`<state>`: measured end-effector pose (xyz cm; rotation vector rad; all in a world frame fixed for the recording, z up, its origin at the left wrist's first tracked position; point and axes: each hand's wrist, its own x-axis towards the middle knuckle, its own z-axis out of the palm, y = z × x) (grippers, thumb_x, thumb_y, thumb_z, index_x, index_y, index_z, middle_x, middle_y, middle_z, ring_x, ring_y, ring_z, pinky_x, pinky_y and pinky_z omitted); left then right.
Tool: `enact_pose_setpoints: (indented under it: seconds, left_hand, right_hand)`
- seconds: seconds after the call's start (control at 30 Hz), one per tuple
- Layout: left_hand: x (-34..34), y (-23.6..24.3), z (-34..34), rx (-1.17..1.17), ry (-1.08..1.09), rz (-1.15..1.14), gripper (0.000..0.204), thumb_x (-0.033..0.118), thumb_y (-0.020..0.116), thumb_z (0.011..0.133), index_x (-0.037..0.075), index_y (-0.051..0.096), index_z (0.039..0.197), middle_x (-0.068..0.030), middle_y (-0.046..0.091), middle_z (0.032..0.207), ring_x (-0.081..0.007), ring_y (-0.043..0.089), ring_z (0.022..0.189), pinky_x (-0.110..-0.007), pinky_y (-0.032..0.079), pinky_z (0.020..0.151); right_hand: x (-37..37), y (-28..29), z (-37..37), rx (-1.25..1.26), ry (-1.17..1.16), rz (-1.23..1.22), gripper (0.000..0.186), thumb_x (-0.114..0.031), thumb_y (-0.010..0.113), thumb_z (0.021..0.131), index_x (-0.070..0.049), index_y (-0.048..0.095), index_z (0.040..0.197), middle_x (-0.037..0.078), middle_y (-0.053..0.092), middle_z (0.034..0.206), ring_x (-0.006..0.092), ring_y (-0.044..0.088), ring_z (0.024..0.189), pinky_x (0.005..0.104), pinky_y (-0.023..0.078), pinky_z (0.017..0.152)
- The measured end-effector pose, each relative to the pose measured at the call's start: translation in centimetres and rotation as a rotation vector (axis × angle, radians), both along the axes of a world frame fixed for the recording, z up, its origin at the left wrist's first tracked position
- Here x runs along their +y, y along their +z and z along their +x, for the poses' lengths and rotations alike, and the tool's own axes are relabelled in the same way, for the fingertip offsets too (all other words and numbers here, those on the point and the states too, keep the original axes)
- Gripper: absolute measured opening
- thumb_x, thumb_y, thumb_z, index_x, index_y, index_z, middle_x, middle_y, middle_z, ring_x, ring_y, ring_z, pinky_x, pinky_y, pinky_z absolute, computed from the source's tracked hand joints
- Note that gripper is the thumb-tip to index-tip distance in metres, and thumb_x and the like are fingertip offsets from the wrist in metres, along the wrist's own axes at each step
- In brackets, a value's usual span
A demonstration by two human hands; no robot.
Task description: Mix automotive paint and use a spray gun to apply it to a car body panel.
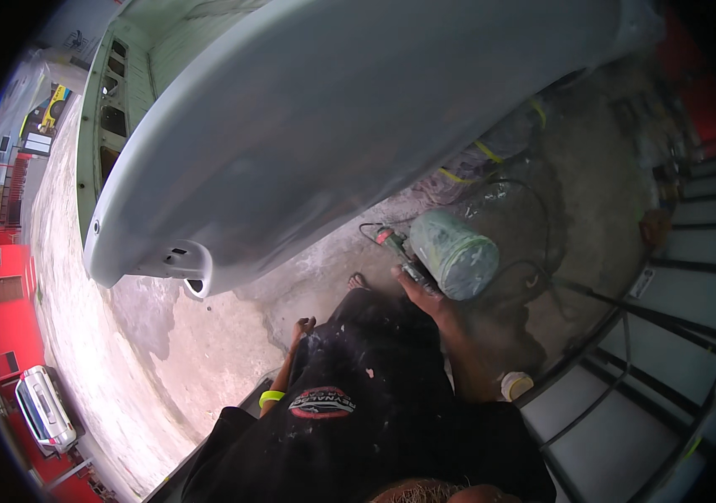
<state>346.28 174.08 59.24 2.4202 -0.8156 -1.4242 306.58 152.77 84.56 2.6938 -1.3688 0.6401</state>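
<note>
My right hand (415, 293) is closed around the near end of a dark hand-held tool (393, 241) with a red and green far end and a thin cord or hose beside it. I cannot make out its exact kind. Just right of it is a pale green, dust-smeared bucket (452, 247), tilted in view. Low at my left side hangs my left hand (303, 325), holding nothing, its fingers loosely apart. A yellow-green band (271, 396) circles that wrist. Ahead of both hands spreads a large curved grey vehicle panel (291, 142), its surface smooth and matte.
A dark hose (593, 293) crosses the wet-stained concrete floor (215, 327) at the right. Grey panels in a black metal frame (668, 360) line the right side. A small pale container (515, 385) sits near my right elbow. Far left, a white car (43, 408) stands by red walls.
</note>
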Motion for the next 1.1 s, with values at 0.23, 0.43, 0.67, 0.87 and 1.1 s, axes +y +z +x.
enact_pose_setpoints:
  seconds: [0.23, 0.43, 0.67, 0.87, 1.1]
  left_hand:
    - [1.5, -2.0, 2.7, -0.012, -0.021, -0.051, 0.07, 0.058, 0.065, 0.094, -0.008, 0.069, 0.12, -0.0235, 0.075, 0.107, -0.0313, 0.072, 0.103, -0.04, 0.053, 0.09]
    - [1.6, 2.5, 0.8, 0.024, -0.064, -0.072, 0.068, 0.059, 0.064, 0.095, -0.006, 0.07, 0.113, -0.0206, 0.075, 0.107, -0.0286, 0.07, 0.094, -0.039, 0.052, 0.085]
    - [-5.2, 3.3, -4.2, -0.097, -0.179, -0.125, 0.07, 0.054, 0.065, 0.094, -0.006, 0.064, 0.13, -0.027, 0.072, 0.117, -0.0359, 0.069, 0.113, -0.04, 0.053, 0.095]
    - [-14.7, 10.9, -12.9, 0.105, -0.319, -0.374, 0.058, 0.04, 0.063, 0.1, -0.006, 0.06, 0.136, -0.0267, 0.068, 0.127, -0.0364, 0.066, 0.122, -0.039, 0.05, 0.101]
    - [-18.6, 15.8, -22.8, 0.56, -0.429, -0.457, 0.055, 0.034, 0.065, 0.1, -0.004, 0.058, 0.138, -0.0231, 0.067, 0.13, -0.0314, 0.068, 0.118, -0.039, 0.052, 0.099]
  right_hand:
    - [5.2, -1.1, 6.4, -0.639, 0.268, 0.613, 0.053, -0.038, 0.081, 0.087, -0.01, 0.064, 0.129, 0.006, 0.071, 0.121, 0.0257, 0.064, 0.115, 0.0393, 0.049, 0.103]
    - [2.1, -0.2, 0.2, -0.773, -0.009, 0.312, 0.033, -0.028, 0.084, 0.088, -0.009, 0.075, 0.113, 0.005, 0.075, 0.111, 0.0215, 0.071, 0.1, 0.0356, 0.055, 0.089]
    - [-5.7, 3.2, -11.7, -1.28, -0.561, 0.374, 0.031, -0.036, 0.08, 0.092, -0.008, 0.067, 0.088, -0.008, 0.053, 0.072, 0.0041, 0.045, 0.06, 0.0269, 0.035, 0.054]
    - [-5.5, 4.6, -10.2, -1.434, -0.708, 0.275, 0.03, -0.03, 0.068, 0.101, -0.006, 0.065, 0.118, -0.002, 0.065, 0.098, 0.0066, 0.05, 0.057, 0.0218, 0.04, 0.052]
    - [1.4, -3.7, -3.9, -0.941, -0.325, 0.291, 0.036, -0.037, 0.07, 0.098, -0.001, 0.069, 0.094, 0.015, 0.07, 0.091, 0.0268, 0.066, 0.068, 0.0468, 0.053, 0.077]
